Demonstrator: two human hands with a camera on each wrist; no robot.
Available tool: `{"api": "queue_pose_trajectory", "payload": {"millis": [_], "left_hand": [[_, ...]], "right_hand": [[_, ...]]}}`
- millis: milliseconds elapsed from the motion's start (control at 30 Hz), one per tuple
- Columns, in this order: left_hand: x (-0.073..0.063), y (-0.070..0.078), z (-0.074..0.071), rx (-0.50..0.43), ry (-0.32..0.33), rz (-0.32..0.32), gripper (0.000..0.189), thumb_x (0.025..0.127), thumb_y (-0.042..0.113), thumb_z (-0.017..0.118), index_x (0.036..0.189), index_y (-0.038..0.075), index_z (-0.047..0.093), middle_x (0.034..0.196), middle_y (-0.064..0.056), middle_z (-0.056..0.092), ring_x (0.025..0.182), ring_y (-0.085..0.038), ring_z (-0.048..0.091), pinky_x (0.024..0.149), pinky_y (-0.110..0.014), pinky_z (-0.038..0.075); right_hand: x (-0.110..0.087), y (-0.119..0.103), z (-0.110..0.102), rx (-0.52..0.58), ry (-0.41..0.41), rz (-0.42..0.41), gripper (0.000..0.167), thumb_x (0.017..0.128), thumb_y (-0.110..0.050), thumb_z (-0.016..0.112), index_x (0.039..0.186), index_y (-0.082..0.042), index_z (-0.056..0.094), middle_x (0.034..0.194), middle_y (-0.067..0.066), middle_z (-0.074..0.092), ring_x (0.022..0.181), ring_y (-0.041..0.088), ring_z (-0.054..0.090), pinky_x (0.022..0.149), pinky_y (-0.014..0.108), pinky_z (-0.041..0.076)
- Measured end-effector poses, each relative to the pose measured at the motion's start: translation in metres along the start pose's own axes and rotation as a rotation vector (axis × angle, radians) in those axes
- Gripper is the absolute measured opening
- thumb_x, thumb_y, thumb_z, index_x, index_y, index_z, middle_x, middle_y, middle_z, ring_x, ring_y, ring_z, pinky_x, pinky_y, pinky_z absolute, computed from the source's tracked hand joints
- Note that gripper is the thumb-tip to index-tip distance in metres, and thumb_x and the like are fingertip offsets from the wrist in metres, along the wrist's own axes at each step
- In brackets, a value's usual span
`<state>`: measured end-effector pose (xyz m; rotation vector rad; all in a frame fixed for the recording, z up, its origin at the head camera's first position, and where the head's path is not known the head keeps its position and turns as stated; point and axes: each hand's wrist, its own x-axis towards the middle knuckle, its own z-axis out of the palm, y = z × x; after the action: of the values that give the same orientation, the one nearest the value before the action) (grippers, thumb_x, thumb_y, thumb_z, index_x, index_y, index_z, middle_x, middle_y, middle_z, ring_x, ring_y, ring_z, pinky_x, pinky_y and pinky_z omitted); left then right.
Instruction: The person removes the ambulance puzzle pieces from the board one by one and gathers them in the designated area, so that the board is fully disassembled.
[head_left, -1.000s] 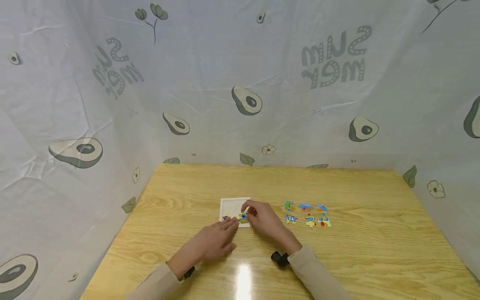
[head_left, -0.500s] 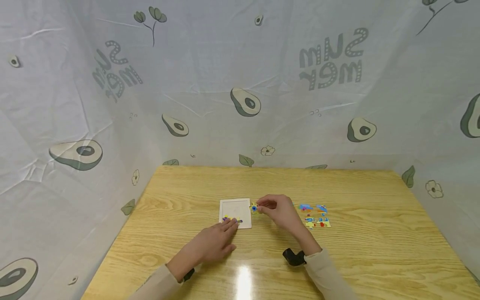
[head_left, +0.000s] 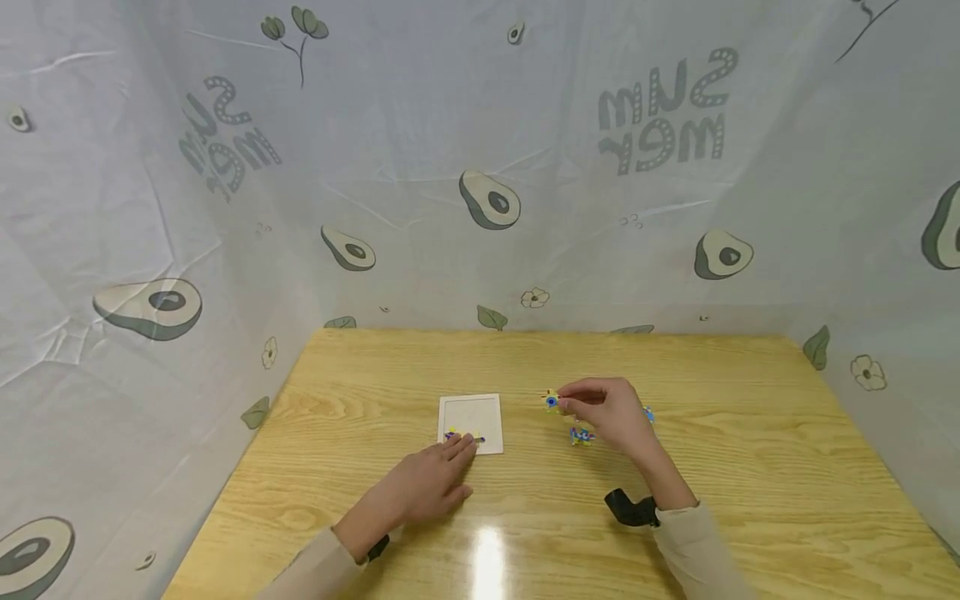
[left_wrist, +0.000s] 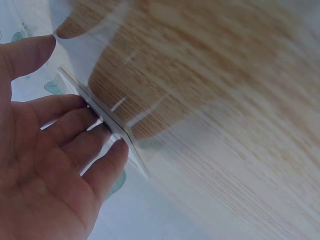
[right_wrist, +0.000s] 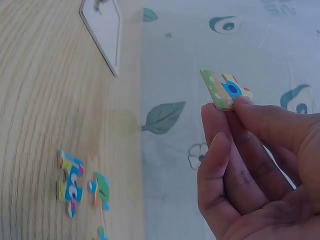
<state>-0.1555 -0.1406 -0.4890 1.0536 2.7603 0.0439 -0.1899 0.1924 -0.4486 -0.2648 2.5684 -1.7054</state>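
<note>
A puzzle piece (right_wrist: pixel 227 92) with a blue circle and a green edge is pinched between the thumb and fingers of my right hand (head_left: pixel 611 415). It is held up off the table, right of the white puzzle frame (head_left: pixel 471 408). My left hand (head_left: pixel 433 479) lies with straight fingers on the frame's near edge, where colourful pieces (head_left: pixel 453 436) sit along the bottom, partly covered. In the left wrist view the fingertips (left_wrist: pixel 120 147) touch the frame's edge. A loose piece with cartoon eyes (right_wrist: pixel 72 185) lies on the table below my right hand.
Beside the eyed piece is a green and orange piece (right_wrist: pixel 101 190). A blue piece (head_left: pixel 648 414) shows past my right hand, which hides others. The wooden table (head_left: pixel 360 367) ends at a patterned cloth (head_left: pixel 420 275) behind and at the sides.
My right hand has lifted the blue-circle piece out of the frame and carried it to the right, over the loose pieces. My left hand has stayed on the frame.
</note>
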Motion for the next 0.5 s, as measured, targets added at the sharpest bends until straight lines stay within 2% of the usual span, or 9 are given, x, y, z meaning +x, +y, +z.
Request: {"api": "queue_pose_trajectory", "payload": {"millis": [133,233,367,500], "left_hand": [[0.000,0.000,0.000,0.008,-0.005,0.004,0.065,0.110,0.040,0.053,0.162,0.004,0.038,0.169,-0.013,0.040,0.157,-0.029,0.041,0.125,-0.043,0.043],[-0.001,0.000,-0.001,0.015,-0.003,0.004,0.065,0.110,0.040,0.053,0.162,0.004,0.038,0.169,-0.013,0.040,0.157,-0.029,0.041,0.125,-0.043,0.043],[-0.001,0.000,-0.002,0.012,0.000,0.005,0.065,0.110,0.040,0.052,0.162,0.004,0.038,0.169,-0.013,0.040,0.157,-0.029,0.041,0.125,-0.043,0.043],[0.000,0.000,-0.001,0.011,0.000,0.009,0.065,0.110,0.040,0.052,0.163,0.004,0.038,0.169,-0.013,0.040,0.157,-0.029,0.041,0.125,-0.043,0.043]], "right_hand": [[-0.010,0.000,-0.015,-0.017,0.023,0.032,0.023,0.098,-0.021,0.076,0.116,-0.007,0.080,0.110,0.015,0.081,0.086,0.004,0.074,0.078,0.031,0.064],[-0.015,0.001,-0.026,-0.026,0.041,0.045,0.025,0.098,-0.022,0.076,0.117,-0.006,0.080,0.110,0.015,0.081,0.088,0.005,0.075,0.076,0.028,0.063],[-0.021,0.005,-0.040,-0.046,0.039,0.062,0.027,0.098,-0.024,0.076,0.118,-0.005,0.079,0.111,0.016,0.081,0.092,0.014,0.079,0.079,0.027,0.064],[-0.028,0.011,-0.053,-0.069,0.030,0.075,0.028,0.099,-0.025,0.076,0.118,-0.005,0.079,0.109,0.015,0.081,0.091,0.013,0.079,0.079,0.028,0.064]]}}
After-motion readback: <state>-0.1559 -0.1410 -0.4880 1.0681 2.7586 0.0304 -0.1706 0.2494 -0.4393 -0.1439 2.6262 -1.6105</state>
